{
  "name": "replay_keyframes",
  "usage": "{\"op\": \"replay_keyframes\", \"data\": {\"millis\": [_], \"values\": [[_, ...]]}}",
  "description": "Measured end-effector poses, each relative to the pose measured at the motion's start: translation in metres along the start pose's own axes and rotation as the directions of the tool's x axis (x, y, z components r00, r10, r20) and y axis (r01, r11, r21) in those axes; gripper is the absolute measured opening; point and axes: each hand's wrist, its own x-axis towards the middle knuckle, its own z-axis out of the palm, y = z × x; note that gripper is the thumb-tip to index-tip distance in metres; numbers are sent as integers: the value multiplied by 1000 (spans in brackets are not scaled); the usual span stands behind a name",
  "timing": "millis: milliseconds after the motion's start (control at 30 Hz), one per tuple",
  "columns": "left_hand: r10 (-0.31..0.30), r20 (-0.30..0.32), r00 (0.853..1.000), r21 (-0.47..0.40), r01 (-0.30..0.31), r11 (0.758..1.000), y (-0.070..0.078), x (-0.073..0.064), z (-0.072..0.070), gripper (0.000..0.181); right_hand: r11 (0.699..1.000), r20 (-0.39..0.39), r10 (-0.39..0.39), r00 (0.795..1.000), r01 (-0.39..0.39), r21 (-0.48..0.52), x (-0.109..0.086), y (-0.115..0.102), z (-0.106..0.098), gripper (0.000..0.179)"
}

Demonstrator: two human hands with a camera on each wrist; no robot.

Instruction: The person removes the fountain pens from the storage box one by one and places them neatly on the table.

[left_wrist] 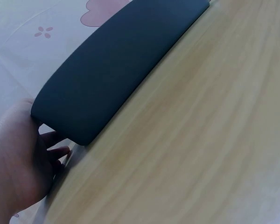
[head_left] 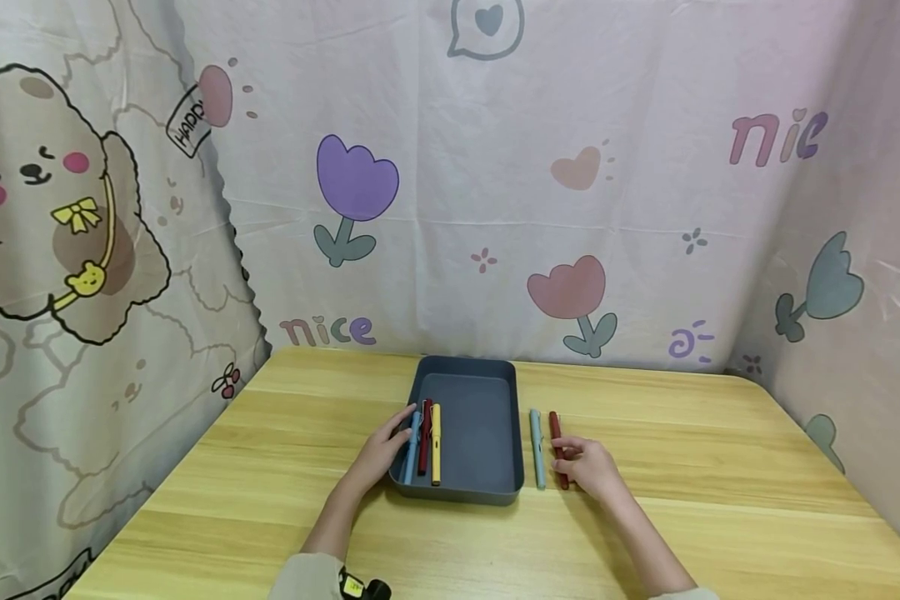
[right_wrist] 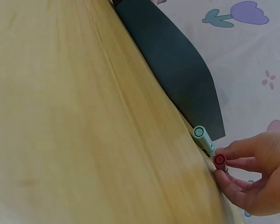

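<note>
A dark grey tray (head_left: 483, 492) sits on the table, with a blue pen (head_left: 413, 446), a dark red pen (head_left: 424, 442) and a yellow pen (head_left: 437, 450) lying lengthwise along its left side. My left hand (head_left: 378, 452) grips the tray's left wall, thumb and fingers around the rim. To the right of the tray, a light blue-green pen (head_left: 537, 454) lies on the wood. Beside it, my right hand (head_left: 594, 468) pinches a second dark red pen (head_left: 561, 475) between thumb and fingers. The right wrist view shows that red pen (right_wrist: 219, 162) end-on, close to the tabletop.
The wooden table (head_left: 667, 467) stretches to both sides of the tray. A printed fabric curtain (head_left: 435, 167) hangs behind and along both sides of it. A black device with a yellow screen (head_left: 354, 586) is on the left sleeve.
</note>
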Motion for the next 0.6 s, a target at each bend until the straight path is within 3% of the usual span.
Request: {"op": "replay_keyframes", "data": {"millis": [300, 600], "values": [[6, 2, 1000, 0, -6, 1000, -1, 1, 0, 44, 999, -6, 11, 1000, -11, 46, 0, 1, 3, 30], [-3, -1, 1000, -2, 3, 1000, 0, 1, 1, 44, 1000, -7, 1, 1000, -1, 27, 0, 2, 3, 29]]}}
